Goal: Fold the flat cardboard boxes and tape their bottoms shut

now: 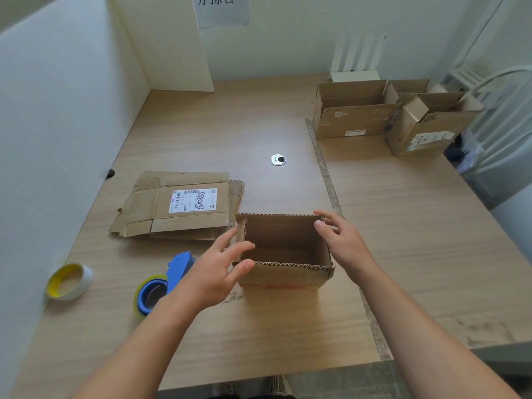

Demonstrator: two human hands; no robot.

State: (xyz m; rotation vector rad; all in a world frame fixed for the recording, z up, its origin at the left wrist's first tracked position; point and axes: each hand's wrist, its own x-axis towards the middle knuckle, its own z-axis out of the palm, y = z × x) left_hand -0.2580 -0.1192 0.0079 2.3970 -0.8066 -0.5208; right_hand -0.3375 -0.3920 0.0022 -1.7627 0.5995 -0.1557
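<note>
The small cardboard box (283,276) stands upright near the front of the counter (259,335), mouth up, its four walls squared and its corrugated rim bare, with no top flaps showing. From where I stand its floor looks closed, though I cannot tell whether tape runs across the underside. The left hand (214,272) is at the box's left wall, its fingers (241,247) spread and loose, the thumb by the near left corner. It looks to be touching the cardboard, not gripping it. The right hand (345,243) is at the box's right wall, its fingers (325,224) also apart and relaxed near the far right corner. Just left of the box, partly under the left forearm, lies a blue tape dispenser (180,266) with its roll, and further left a spare roll of tape (69,280) with a yellow core. Behind and to the left of the box lies a stack of flattened boxes (178,205), the top one labelled. Well beyond the box to the right, three made-up boxes (354,119) stand together with their flaps up. So I would judge the job partly done: several boxes are formed, this one is up or nearly finished, and the flat stack is left to fold and tape.
</note>
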